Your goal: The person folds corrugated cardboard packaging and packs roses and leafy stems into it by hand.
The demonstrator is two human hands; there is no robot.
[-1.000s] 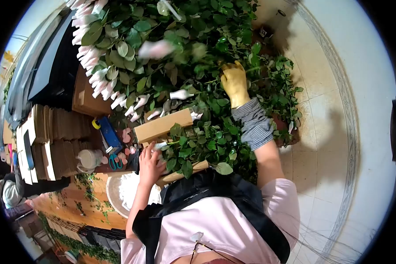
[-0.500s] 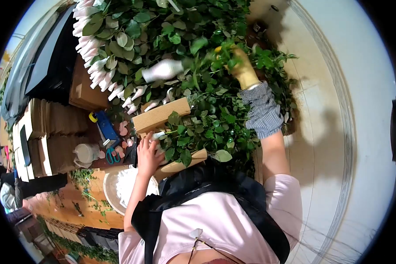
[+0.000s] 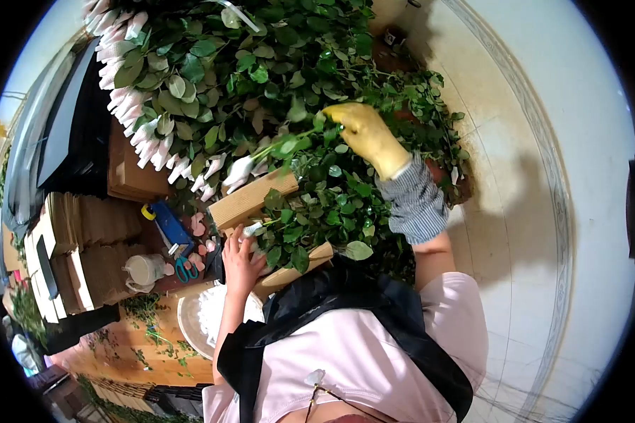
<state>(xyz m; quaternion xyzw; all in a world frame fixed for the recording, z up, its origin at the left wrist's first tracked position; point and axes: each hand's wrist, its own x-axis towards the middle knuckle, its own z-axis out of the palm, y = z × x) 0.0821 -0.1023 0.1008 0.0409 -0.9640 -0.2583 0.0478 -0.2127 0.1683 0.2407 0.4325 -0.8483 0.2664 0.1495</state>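
Observation:
My right hand (image 3: 363,134), in a yellow glove, is closed around the leafy stem of a rose (image 3: 240,171). Its bud, in a pale sleeve, points left and hangs just above a folded piece of corrugated cardboard (image 3: 254,199). My bare left hand (image 3: 243,261) lies at the left end of the cardboard with its fingers spread. Beside those fingertips is another sleeved rose bud (image 3: 252,228), its stem running right into leaves between the two cardboard sides. The palm's underside is hidden.
A large heap of sleeved roses (image 3: 212,77) fills the far side. To the left are blue scissors (image 3: 185,268), a blue tape dispenser (image 3: 171,225), a white cup (image 3: 145,271) and stacked cardboard (image 3: 85,247). A tub of white pieces (image 3: 208,317) stands below my left arm.
My right hand has come nearer, bringing the rose down from over the heap to the cardboard's far edge. My left hand stays at the cardboard. The whole view has shifted slightly.

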